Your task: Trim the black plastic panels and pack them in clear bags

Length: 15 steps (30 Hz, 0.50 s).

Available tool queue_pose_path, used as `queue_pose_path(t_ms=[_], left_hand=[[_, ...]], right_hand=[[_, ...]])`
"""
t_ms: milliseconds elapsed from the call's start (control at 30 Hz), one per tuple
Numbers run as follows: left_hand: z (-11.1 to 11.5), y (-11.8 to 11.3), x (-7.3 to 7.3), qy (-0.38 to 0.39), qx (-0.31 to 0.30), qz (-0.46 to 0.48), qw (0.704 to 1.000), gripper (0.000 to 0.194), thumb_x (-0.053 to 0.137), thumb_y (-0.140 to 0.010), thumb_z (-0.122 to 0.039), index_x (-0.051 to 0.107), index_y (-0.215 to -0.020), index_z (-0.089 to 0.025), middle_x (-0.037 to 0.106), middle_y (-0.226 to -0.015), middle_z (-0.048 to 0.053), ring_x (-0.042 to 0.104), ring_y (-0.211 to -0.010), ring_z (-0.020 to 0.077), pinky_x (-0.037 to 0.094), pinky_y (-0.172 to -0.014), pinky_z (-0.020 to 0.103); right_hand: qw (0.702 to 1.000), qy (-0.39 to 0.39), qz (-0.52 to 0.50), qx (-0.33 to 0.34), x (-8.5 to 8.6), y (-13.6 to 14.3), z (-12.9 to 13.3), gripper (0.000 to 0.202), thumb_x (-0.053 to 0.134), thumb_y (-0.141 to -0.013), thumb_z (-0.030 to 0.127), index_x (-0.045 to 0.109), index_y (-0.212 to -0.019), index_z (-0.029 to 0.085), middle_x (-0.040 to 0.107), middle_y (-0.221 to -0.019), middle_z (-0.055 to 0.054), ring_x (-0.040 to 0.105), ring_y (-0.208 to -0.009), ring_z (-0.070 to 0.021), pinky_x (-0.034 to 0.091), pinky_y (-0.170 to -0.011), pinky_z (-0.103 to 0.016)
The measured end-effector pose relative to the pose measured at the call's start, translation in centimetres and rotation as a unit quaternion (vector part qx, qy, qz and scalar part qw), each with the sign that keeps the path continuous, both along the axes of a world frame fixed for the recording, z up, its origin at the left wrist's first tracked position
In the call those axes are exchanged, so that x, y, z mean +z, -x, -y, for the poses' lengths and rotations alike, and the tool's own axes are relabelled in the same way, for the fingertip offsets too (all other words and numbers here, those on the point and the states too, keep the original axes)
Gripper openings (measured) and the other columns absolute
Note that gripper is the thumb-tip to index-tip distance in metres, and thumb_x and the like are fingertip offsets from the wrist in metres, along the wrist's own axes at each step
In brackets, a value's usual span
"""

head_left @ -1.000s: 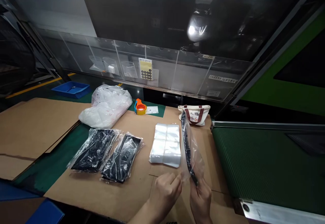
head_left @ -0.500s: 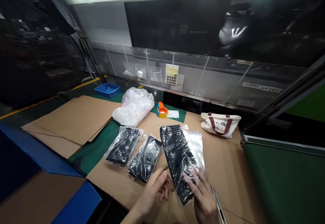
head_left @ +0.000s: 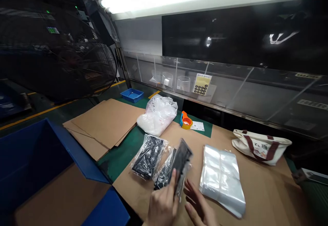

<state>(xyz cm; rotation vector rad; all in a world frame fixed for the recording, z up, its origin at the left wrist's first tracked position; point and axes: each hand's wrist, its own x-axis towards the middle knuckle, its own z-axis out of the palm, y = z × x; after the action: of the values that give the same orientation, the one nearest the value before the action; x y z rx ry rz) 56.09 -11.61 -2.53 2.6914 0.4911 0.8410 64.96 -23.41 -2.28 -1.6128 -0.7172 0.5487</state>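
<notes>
Two bagged black parts (head_left: 148, 151) already lie finished on the cardboard (head_left: 258, 188) at centre frame; the stack of empty clear bags (head_left: 221, 178) to their right looks thick, so I judge plenty remains. My left hand (head_left: 164, 207) grips a third bagged part (head_left: 180, 164), tilted up at lower centre. My right hand (head_left: 200, 207) hovers open beside it, fingers spread. Both wrists are cut off below, and glare hides the part's details.

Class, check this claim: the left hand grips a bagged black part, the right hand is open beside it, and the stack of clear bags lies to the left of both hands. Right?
Not quite. The head view shows the stack of clear bags to the right of the hands. The rest stands: the left hand grips the bagged black part, and the right hand is open beside it.
</notes>
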Motion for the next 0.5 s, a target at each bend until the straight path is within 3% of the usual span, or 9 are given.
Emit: queue_pose_path(t_ms=[67,133,200,267,400,433,500], left_hand=[[-0.5,-0.1,-0.5,-0.055,-0.016,-0.004,0.998,0.061,0.035,-0.083,-0.012,0.010,-0.138,-0.001,0.061,-0.064,0.005,0.053,-0.047,0.0138,0.038,-0.044,0.025],[-1.5,0.0,-0.5,-0.047,-0.019,-0.014,0.999,0.062,0.037,-0.083,-0.013,0.011,-0.138,-0.001,0.061,-0.066,0.006,0.055,-0.051,0.0151,0.041,-0.046,0.025],[-3.4,0.6,-0.1,0.018,-0.040,-0.047,0.998,0.059,0.040,-0.083,-0.018,0.020,-0.137,-0.008,0.062,-0.077,0.007,0.059,-0.064,0.0169,0.047,-0.055,0.026],[-6.3,1.5,0.2,0.108,-0.045,-0.080,0.990,0.052,0.042,-0.084,-0.026,0.031,-0.134,-0.017,0.062,-0.089,0.008,0.059,-0.080,0.0185,0.049,-0.069,0.030],[-13.5,3.0,-0.9,0.230,0.075,-0.063,0.968,0.050,0.043,-0.083,-0.038,0.036,-0.131,-0.022,0.049,-0.122,0.010,0.042,-0.115,0.0248,0.036,-0.095,0.042],[-15.3,3.2,-1.6,0.269,0.114,-0.056,0.955,0.056,0.045,-0.082,-0.042,0.033,-0.132,-0.020,0.045,-0.126,0.012,0.038,-0.119,0.0268,0.033,-0.097,0.044],[-18.2,3.3,-3.1,0.402,0.162,-0.050,0.900,0.068,0.047,-0.079,-0.048,0.029,-0.133,-0.012,0.047,-0.124,0.016,0.042,-0.117,0.0288,0.035,-0.096,0.043]], right_hand=[[0.999,0.011,-0.043,0.008,-0.4,0.4,-2.8,0.047,0.055,-0.077,0.044,0.054,-0.114,0.016,0.067,-0.094,-0.009,0.062,-0.086,-0.0211,0.050,-0.072,-0.024],[0.997,0.026,-0.067,-0.024,-1.3,0.5,-5.5,0.037,0.052,-0.078,0.047,0.060,-0.095,0.015,0.065,-0.076,-0.005,0.060,-0.071,-0.0183,0.047,-0.065,-0.024],[0.992,0.022,-0.123,-0.034,-2.3,0.2,-8.1,0.035,0.052,-0.077,0.050,0.058,-0.080,0.016,0.060,-0.069,-0.003,0.055,-0.068,-0.0170,0.044,-0.065,-0.025],[0.983,0.012,-0.182,-0.015,-3.2,-0.3,-10.5,0.035,0.055,-0.073,0.052,0.056,-0.078,0.017,0.058,-0.073,-0.003,0.053,-0.072,-0.0174,0.043,-0.069,-0.026],[0.965,0.002,-0.259,0.043,-4.6,-0.5,-15.4,0.042,0.056,-0.068,0.057,0.052,-0.083,0.017,0.055,-0.068,0.000,0.049,-0.057,-0.0136,0.040,-0.052,-0.025],[0.961,0.001,-0.272,0.054,-4.9,-0.3,-16.6,0.043,0.057,-0.067,0.058,0.051,-0.082,0.018,0.052,-0.065,0.001,0.046,-0.052,-0.0121,0.038,-0.049,-0.024],[0.956,-0.001,-0.285,0.070,-5.5,0.3,-18.7,0.046,0.059,-0.063,0.060,0.049,-0.077,0.018,0.048,-0.060,0.003,0.043,-0.048,-0.0102,0.035,-0.046,-0.023]])
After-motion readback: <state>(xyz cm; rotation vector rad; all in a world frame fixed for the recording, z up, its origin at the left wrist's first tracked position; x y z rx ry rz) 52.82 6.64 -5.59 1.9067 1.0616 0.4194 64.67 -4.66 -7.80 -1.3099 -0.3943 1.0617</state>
